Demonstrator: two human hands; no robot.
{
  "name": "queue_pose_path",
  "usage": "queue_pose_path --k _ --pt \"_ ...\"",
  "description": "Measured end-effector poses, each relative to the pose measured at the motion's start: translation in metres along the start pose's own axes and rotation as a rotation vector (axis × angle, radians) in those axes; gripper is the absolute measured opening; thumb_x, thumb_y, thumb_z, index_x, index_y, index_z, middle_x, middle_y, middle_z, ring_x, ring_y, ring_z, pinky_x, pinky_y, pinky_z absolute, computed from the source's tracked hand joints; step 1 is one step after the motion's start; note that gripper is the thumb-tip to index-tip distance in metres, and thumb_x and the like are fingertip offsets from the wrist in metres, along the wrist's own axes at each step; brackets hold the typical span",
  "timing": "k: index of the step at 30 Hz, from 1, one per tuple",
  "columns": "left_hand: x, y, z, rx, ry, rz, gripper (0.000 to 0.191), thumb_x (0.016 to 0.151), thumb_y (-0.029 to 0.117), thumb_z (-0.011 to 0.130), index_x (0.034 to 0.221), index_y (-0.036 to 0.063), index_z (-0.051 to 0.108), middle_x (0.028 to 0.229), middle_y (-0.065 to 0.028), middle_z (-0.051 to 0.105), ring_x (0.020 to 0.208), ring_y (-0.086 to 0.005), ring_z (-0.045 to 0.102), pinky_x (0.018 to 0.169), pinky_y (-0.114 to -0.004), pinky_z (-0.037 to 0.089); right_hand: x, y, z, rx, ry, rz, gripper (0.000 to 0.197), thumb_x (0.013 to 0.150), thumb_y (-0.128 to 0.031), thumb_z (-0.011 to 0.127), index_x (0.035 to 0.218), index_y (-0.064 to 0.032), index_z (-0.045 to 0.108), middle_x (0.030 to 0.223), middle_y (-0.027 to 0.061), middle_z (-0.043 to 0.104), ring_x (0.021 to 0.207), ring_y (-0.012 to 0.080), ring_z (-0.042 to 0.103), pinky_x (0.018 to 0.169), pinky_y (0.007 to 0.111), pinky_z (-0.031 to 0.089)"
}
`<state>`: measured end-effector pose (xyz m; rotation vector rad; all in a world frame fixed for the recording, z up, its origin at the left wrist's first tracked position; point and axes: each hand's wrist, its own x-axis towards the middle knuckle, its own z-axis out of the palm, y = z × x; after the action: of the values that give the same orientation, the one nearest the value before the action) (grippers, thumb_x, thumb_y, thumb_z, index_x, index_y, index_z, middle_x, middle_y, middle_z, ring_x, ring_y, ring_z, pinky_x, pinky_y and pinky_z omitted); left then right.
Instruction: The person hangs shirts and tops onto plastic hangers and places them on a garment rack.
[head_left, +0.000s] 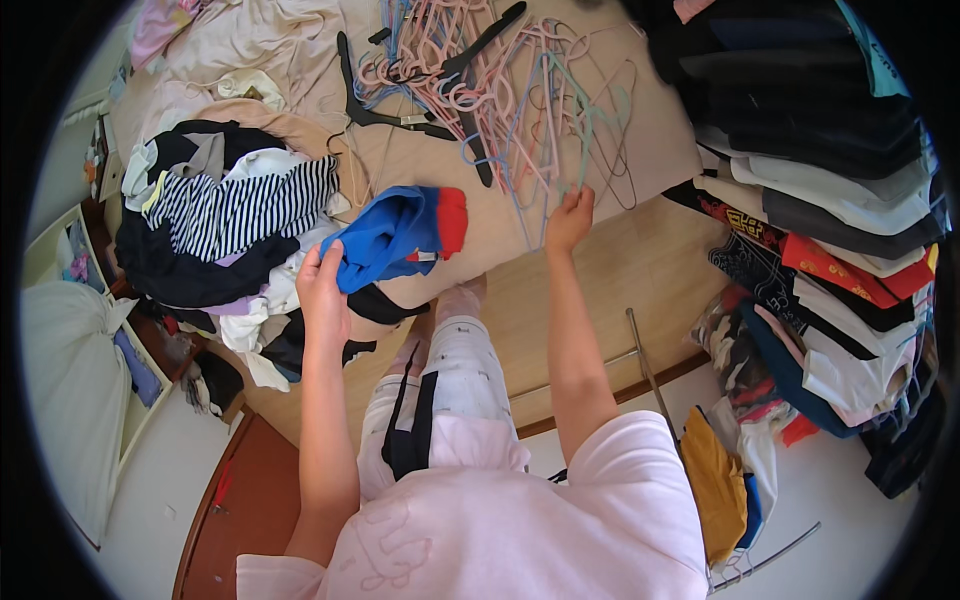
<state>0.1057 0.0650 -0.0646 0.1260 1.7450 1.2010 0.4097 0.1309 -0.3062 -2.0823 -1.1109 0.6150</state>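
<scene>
My left hand (322, 281) grips the edge of a blue garment (379, 232) with a red band, which is bunched up above the near edge of the bed (622, 172). Over to the right, the fingers of my right hand (568, 221) close around the lower end of a pale green clothes hanger (586, 127). That hanger lies among a tangled heap of pink and blue hangers (517, 82). Black hangers (469, 97) lie across the heap. Left of the blue garment is a pile of clothes with a black-and-white striped garment (247, 210) on top.
Many clothes hang in a dense row (825, 150) along the right side. A metal rack pole (649, 367) stands near my right elbow, with a mustard garment (712, 487) below. A brown door (240, 502) and a white-draped object (75, 397) are at left.
</scene>
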Motion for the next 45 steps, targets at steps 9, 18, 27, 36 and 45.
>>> queue_pose_path --k 9,18,27,36,45 --pt "0.003 0.002 0.012 0.01 -0.03 -0.009 0.014 0.097 0.013 0.059 0.103 0.0009 0.062 0.095 -0.0041 0.066 0.082 -0.009 0.063 0.076 -0.024 0.052 0.021 0.041 0.02 -0.22 0.032 0.096 0.02 0.089 -0.007 0.055 0.108 -0.0033 0.058 0.097 0.0179 0.065 0.091 0.0395 0.062 0.078 0.048 0.048" --pt "0.02 -0.001 -0.001 0.016 -0.002 0.024 0.014 0.097 0.014 0.06 0.102 0.0014 0.062 0.096 -0.0043 0.066 0.084 -0.0098 0.063 0.077 -0.025 0.052 -0.015 0.021 0.055 -0.146 -0.646 -0.168 0.034 0.08 -0.011 0.063 0.113 -0.0031 0.056 0.112 0.0227 0.059 0.103 0.0403 0.058 0.086 0.048 0.048" --pt "0.098 -0.052 -0.074 0.7 0.395 0.357 0.033 0.089 0.014 0.066 0.116 -0.0034 0.059 0.101 -0.0113 0.066 0.09 -0.0171 0.063 0.082 -0.027 0.05 -0.04 0.016 0.066 -0.21 -0.509 -0.123 0.032 0.079 -0.011 0.064 0.111 -0.0074 0.059 0.108 0.0204 0.061 0.1 0.0388 0.06 0.082 0.047 0.05" --pt "0.079 -0.124 0.104 0.69 -0.327 -0.064 0.035 0.095 0.023 0.06 0.12 -0.0007 0.06 0.108 -0.009 0.066 0.1 -0.0162 0.061 0.09 -0.029 0.046 -0.041 -0.016 0.051 0.216 -0.594 -0.113 0.02 0.085 -0.002 0.062 0.106 -0.0042 0.06 0.095 0.0134 0.067 0.083 0.0266 0.066 0.071 0.035 0.053" --pt "0.096 -0.136 0.156 0.512 -0.475 -0.164 0.032 0.099 0.025 0.054 0.119 0.0012 0.055 0.097 -0.0076 0.064 0.088 -0.0142 0.06 0.082 -0.028 0.047 -0.043 -0.052 0.022 0.586 -0.655 0.159 0.031 0.085 0.002 0.058 0.115 -0.0022 0.061 0.099 0.0125 0.066 0.083 0.0247 0.066 0.066 0.03 0.053"
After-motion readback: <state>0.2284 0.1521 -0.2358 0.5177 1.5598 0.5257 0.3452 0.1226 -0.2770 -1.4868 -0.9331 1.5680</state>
